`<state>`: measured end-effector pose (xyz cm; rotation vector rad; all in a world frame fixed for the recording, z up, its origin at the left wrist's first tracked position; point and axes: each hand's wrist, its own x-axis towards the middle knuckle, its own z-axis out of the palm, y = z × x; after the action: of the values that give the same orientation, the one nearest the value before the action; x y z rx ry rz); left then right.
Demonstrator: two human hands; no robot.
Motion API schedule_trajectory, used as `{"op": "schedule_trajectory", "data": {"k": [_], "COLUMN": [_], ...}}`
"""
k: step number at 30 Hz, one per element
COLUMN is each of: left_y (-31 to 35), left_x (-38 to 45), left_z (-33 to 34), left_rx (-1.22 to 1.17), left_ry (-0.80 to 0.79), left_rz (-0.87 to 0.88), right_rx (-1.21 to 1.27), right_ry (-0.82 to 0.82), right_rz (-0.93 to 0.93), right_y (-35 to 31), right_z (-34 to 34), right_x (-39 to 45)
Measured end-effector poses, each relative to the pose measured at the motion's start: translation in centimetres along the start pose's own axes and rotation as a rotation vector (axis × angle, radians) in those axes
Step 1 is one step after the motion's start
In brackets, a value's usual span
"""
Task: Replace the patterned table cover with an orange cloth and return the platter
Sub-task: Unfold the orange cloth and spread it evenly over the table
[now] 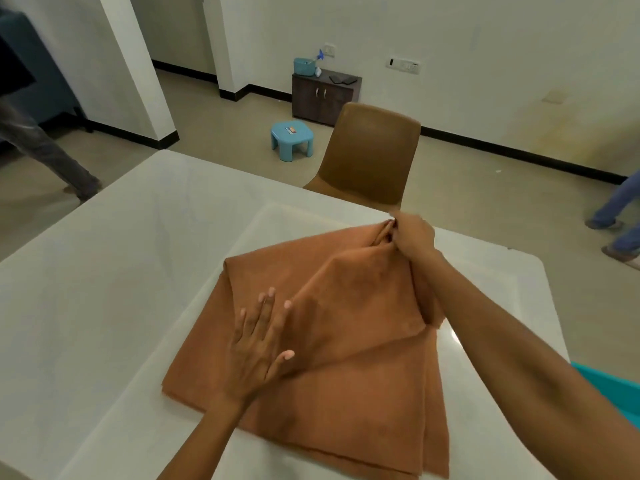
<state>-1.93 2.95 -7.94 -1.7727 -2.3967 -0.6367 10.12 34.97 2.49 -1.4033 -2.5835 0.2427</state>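
Note:
A folded orange cloth (pixel 346 386) lies in layers on the bare white table (pixel 114 271). My left hand (pixel 258 348) rests flat on the cloth with fingers spread, pressing its lower layers down. My right hand (pixel 412 237) is closed on a corner of the top layer at the cloth's far right and holds it raised off the table, so that layer slopes up from the fold. No patterned cover and no platter are in view.
A brown chair (pixel 370 154) stands at the table's far edge. Beyond it are a blue stool (pixel 292 135) and a dark low cabinet (pixel 325 95). Another person's legs show at the left (pixel 48 150) and someone else's at the right (pixel 620 209). A teal object (pixel 609 393) sits at the lower right.

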Motion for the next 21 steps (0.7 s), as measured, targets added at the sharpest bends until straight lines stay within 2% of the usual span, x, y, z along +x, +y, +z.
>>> {"op": "schedule_trajectory", "data": {"k": [3,6,7,8,9,11,13,16,21], "left_y": [1.4,2.8,3.4,4.1,4.6,5.3,5.2,4.9,5.5], "left_x": [0.1,-1.1,-1.6,-2.2,-3.0,-4.7,-6.4,-7.8,-10.2], "left_z": [1.3,2.5,2.9,3.4,4.0,5.6,7.1,8.2,8.2], "left_rx": [-0.051,-0.092,-0.103,-0.110,-0.111,-0.099,-0.096,-0.060,-0.038], "left_ry": [0.005,0.028,0.024,0.006,-0.027,-0.114,-0.197,-0.260,-0.340], "left_rz": [-0.028,-0.055,-0.055,-0.044,-0.030,-0.057,-0.172,-0.298,-0.320], "right_rx": [-0.006,-0.191,-0.112,-0.015,-0.018,-0.064,-0.064,-0.089,-0.056], "right_ry": [-0.022,-0.160,-0.112,-0.142,-0.159,-0.263,-0.288,-0.312,-0.309], "right_rz": [-0.109,-0.221,-0.323,-0.418,-0.478,-0.456,-0.371,-0.358,-0.332], "right_y": [0.4,0.7,1.6,2.6,3.2,4.9,5.3,5.0,5.2], "right_z": [2.0,7.0,9.0,10.7,11.9,14.1,15.6,15.5,15.6], "right_x": [-2.4,-9.9,-13.4,-17.2,-20.3,-24.5,-26.0,-26.4,-30.6]}}
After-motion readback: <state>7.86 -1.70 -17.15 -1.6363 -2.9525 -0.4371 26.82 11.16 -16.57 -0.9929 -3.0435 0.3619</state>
